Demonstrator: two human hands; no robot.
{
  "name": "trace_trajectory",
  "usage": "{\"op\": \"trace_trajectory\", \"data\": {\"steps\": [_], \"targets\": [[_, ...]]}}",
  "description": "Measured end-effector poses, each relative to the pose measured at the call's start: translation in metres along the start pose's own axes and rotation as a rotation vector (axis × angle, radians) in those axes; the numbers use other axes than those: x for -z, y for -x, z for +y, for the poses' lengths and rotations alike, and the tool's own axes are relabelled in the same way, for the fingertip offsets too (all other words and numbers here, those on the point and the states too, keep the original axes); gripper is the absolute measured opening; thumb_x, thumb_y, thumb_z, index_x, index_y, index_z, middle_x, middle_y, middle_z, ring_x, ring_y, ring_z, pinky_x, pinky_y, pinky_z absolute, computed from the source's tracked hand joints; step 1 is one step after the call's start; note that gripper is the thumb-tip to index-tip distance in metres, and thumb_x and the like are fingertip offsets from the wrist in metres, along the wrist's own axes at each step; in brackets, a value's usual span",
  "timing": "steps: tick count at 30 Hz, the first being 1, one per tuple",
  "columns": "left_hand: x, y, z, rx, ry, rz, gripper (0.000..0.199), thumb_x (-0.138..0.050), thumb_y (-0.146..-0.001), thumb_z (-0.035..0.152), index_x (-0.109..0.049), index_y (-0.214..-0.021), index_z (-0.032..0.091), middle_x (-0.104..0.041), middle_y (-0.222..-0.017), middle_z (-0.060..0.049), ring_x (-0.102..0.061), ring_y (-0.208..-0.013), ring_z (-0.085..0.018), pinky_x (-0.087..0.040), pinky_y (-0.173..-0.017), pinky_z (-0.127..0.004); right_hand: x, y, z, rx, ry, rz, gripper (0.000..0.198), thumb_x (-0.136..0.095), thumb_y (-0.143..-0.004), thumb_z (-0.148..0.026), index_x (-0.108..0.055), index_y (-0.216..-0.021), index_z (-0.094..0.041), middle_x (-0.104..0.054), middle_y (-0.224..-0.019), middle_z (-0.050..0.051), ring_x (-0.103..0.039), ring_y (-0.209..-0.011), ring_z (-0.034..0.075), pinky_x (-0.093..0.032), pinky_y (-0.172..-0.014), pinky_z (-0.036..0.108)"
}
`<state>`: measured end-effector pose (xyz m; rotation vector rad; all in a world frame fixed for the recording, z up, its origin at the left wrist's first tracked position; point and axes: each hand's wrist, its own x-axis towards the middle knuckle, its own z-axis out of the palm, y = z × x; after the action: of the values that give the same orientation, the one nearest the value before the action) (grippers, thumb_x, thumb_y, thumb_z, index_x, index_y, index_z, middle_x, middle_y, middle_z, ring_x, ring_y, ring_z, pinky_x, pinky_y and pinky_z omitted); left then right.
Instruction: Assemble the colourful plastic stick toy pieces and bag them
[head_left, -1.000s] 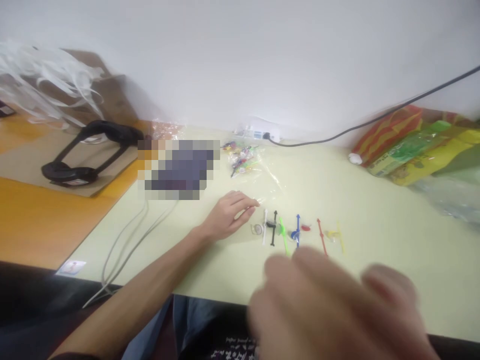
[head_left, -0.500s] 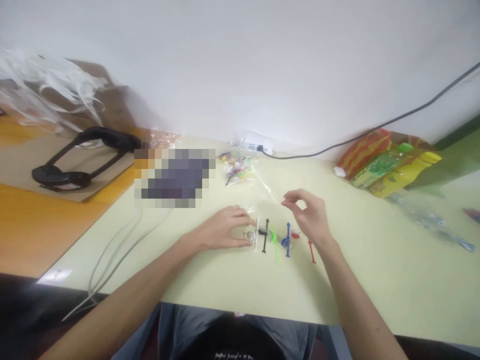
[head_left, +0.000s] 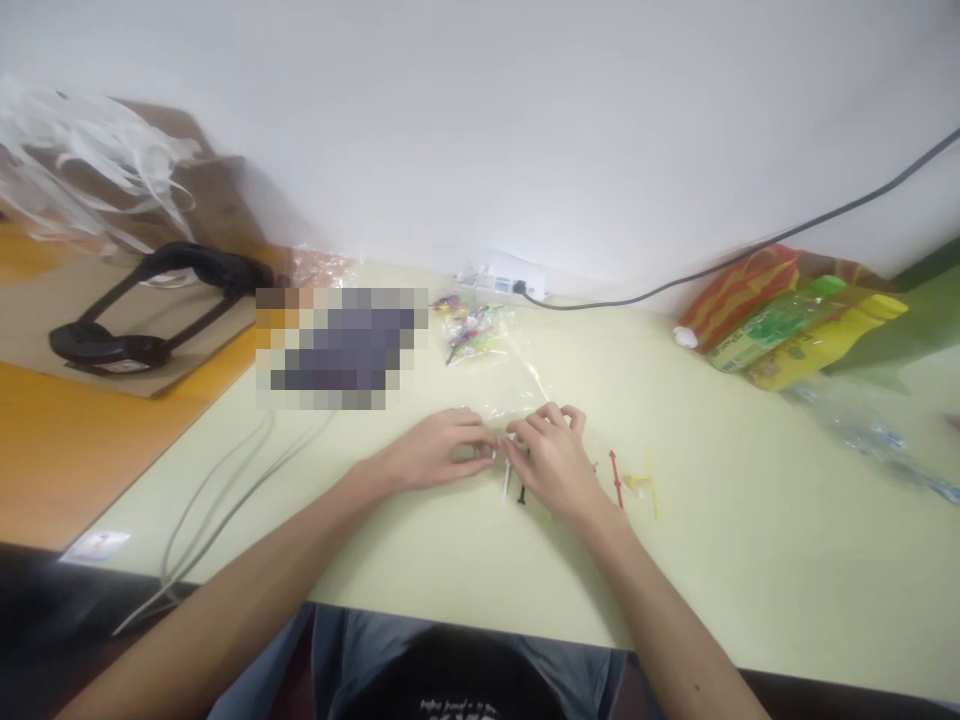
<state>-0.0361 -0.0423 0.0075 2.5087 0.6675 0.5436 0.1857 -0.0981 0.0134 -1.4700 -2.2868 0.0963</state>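
My left hand (head_left: 442,450) rests on the table with thumb and index finger curled around a small clear round piece (head_left: 486,452). Close against it, my right hand (head_left: 551,455) bends its fingers down over the row of small plastic arrows; what its fingertips pinch is too small to make out. Beneath the right fingers show the lower parts of a white arrow (head_left: 507,482) and a black arrow (head_left: 523,492). Right of that hand lie a red arrow (head_left: 616,480) and a yellow arrow (head_left: 655,490) with a yellow piece beside it. The hand hides other arrows.
Behind the hands lies a clear bag of colourful pieces (head_left: 476,335), near a white power strip (head_left: 510,275). A blurred dark object (head_left: 341,350) and cables are at left, beside a black frame (head_left: 161,310). Drink pouches (head_left: 810,335) and clear plastic wrapping (head_left: 870,435) lie at right.
My right hand has come left and down over the arrows, meeting my left hand. The yellow arrow is now uncovered, while the blue and most of the green arrow are hidden.
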Motion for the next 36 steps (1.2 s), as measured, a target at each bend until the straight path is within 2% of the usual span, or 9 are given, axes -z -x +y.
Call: {"op": "trace_trajectory", "data": {"steps": [5, 12, 17, 20, 23, 27, 32, 34, 36], "targets": [[0.006, 0.001, 0.002, -0.016, -0.023, 0.034, 0.015, -0.06, -0.096, 0.028, -0.072, -0.102, 0.021, -0.068, -0.094, -0.005, -0.064, -0.093, -0.019, -0.049, -0.086, -0.03, -0.013, -0.007, -0.01, -0.145, 0.099, -0.029, 0.017, -0.05, -0.1, -0.024, -0.065, -0.094, -0.019, -0.074, -0.09, 0.01, -0.054, -0.1, 0.029, -0.025, -0.094, 0.046], [0.012, 0.004, 0.005, 0.01, -0.045, -0.009, 0.013, -0.062, -0.093, 0.023, -0.07, -0.103, 0.021, -0.067, -0.097, -0.004, -0.065, -0.094, -0.019, -0.048, -0.087, -0.029, -0.019, -0.016, -0.025, -0.19, 0.182, -0.116, 0.013, -0.052, -0.092, -0.014, -0.063, -0.098, -0.019, -0.075, -0.095, 0.013, -0.055, -0.103, 0.031, -0.023, -0.092, 0.046], [0.012, 0.005, 0.007, -0.013, -0.03, -0.013, 0.016, -0.063, -0.091, 0.019, -0.07, -0.105, 0.02, -0.069, -0.105, -0.006, -0.066, -0.098, -0.019, -0.049, -0.089, -0.029, -0.017, -0.021, -0.032, -0.221, 0.083, -0.158, 0.02, -0.054, -0.086, -0.01, -0.066, -0.099, -0.019, -0.076, -0.088, 0.011, -0.059, -0.1, 0.028, -0.026, -0.091, 0.043], [0.012, 0.005, 0.008, -0.006, -0.023, -0.024, 0.015, -0.063, -0.09, 0.017, -0.071, -0.103, 0.019, -0.069, -0.104, -0.006, -0.067, -0.096, -0.019, -0.05, -0.088, -0.029, -0.01, -0.025, -0.024, -0.259, -0.138, -0.141, 0.02, -0.056, -0.084, -0.013, -0.071, -0.094, -0.021, -0.074, -0.078, 0.005, -0.061, -0.092, 0.024, -0.031, -0.089, 0.04], [0.012, 0.006, 0.007, -0.019, 0.013, -0.02, 0.018, -0.062, -0.089, 0.015, -0.073, -0.103, 0.019, -0.069, -0.106, -0.007, -0.068, -0.096, -0.019, -0.051, -0.089, -0.03, 0.0, -0.029, -0.009, -0.27, -0.561, -0.071, 0.018, -0.057, -0.086, -0.019, -0.074, -0.09, -0.021, -0.074, -0.081, 0.003, -0.063, -0.081, 0.019, -0.041, -0.082, 0.035], [0.009, 0.007, 0.005, -0.057, 0.08, 0.0, 0.027, -0.06, -0.09, 0.014, -0.076, -0.111, 0.023, -0.07, -0.109, -0.007, -0.069, -0.097, -0.019, -0.052, -0.091, -0.03, 0.011, -0.029, 0.012, -0.306, -1.056, 0.091, 0.02, -0.069, -0.086, -0.037, -0.075, -0.096, -0.021, -0.074, -0.087, 0.005, -0.063, -0.076, 0.018, -0.048, -0.075, 0.034], [0.005, 0.004, 0.004, -0.048, 0.133, -0.044, 0.022, -0.065, -0.093, 0.022, -0.075, -0.112, 0.022, -0.07, -0.109, -0.008, -0.069, -0.1, -0.02, -0.052, -0.094, -0.032, 0.015, -0.02, 0.023, -0.277, -1.369, 0.188, 0.04, -0.082, -0.074, -0.051, -0.075, -0.104, -0.027, -0.076, -0.1, 0.008, -0.07, -0.088, 0.024, -0.053, -0.084, 0.042], [0.005, 0.003, 0.005, -0.028, 0.181, -0.06, 0.019, -0.065, -0.095, 0.026, -0.076, -0.111, 0.022, -0.071, -0.109, -0.008, -0.069, -0.099, -0.019, -0.052, -0.092, -0.032, 0.014, -0.018, 0.024, -0.269, -1.44, 0.192, 0.044, -0.087, -0.066, -0.053, -0.076, -0.101, -0.028, -0.077, -0.095, 0.006, -0.069, -0.079, 0.022, -0.054, -0.079, 0.041], [0.006, 0.001, 0.006, 0.015, 0.271, -0.028, 0.018, -0.068, -0.095, 0.031, -0.077, -0.108, 0.021, -0.072, -0.106, -0.009, -0.069, -0.096, -0.019, -0.051, -0.088, -0.031, 0.015, -0.015, 0.024, -0.274, -1.459, 0.164, 0.039, -0.089, -0.064, -0.053, -0.076, -0.09, -0.026, -0.074, -0.078, 0.003, -0.064, -0.065, 0.019, -0.053, -0.068, 0.037]]}}
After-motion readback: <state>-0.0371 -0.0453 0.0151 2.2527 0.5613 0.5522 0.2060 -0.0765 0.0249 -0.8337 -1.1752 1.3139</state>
